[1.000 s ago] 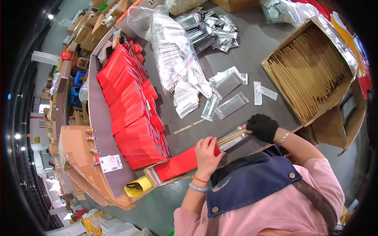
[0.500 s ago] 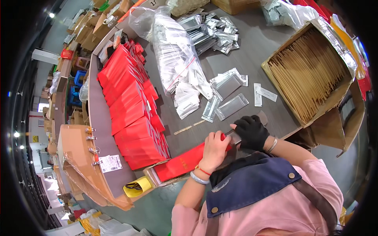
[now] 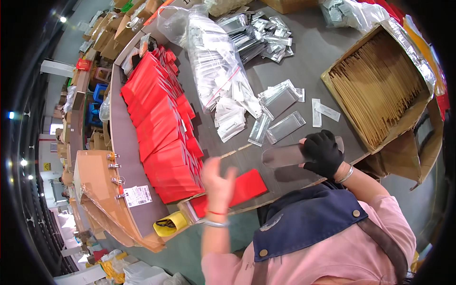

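Note:
My left hand (image 3: 219,186), blurred by motion, is raised with its fingers apart and nothing visible in it. It is over the left part of a flat red packet (image 3: 251,188) lying along the table's near edge. My right hand (image 3: 323,151), in a black fingerless glove, is closed on a flat, translucent grey strip with rounded ends (image 3: 280,156). The strip is to the right of the packet, apart from it, and casts a dark shadow on the table. A long stack of red packets (image 3: 164,137) stands to the left of my left hand.
Beyond my hands are a clear bag of small white sachets (image 3: 213,61), flat silver sleeves (image 3: 286,127) and two white slips (image 3: 317,113). An open carton of brown cards (image 3: 380,90) stands at the right. A yellow holder (image 3: 171,224) hangs at the near left edge.
My left hand has let go of the red packet and moved left and up. My right hand has moved right with the grey strip, away from the packet's end.

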Demonstrator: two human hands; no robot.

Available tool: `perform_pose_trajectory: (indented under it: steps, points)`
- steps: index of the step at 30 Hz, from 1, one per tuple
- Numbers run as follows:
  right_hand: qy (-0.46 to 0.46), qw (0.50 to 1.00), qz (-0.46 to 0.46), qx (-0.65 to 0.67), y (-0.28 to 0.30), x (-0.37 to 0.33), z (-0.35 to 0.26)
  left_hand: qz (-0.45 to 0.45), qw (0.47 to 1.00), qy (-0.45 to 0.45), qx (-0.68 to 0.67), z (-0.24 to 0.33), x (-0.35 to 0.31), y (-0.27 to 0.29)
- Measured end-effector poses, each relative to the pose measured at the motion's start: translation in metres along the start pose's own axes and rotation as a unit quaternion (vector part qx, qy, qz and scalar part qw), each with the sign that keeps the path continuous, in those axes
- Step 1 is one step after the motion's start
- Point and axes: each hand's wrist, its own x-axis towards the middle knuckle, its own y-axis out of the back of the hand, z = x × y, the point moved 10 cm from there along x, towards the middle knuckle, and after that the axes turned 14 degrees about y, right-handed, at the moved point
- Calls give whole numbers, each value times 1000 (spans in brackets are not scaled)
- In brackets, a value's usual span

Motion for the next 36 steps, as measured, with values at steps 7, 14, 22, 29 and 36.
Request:
perform_pose_trajectory:
  steps: [7, 14, 22, 29, 36]
  points:
    - [32, 993, -105, -32, -23, 7, -19, 7, 997, 73, 1, -18, -53, -74]
    - [100, 979, -179, 16, -93, 20, -55, -40, 997, 67, 12, -14, -51, -83]
    - [81, 996, -17, 35, -48, 26, -34, 110, 984, -131, -57, 40, 47, -41]
    - [-155, 977, 139, -52, 61, -50, 87, 19, 996, -83, 32, 15, 88, -59]
    - [-414, 889, 123, -150, 105, -171, 212, 55, 981, -160, -90, 96, 46, -85]
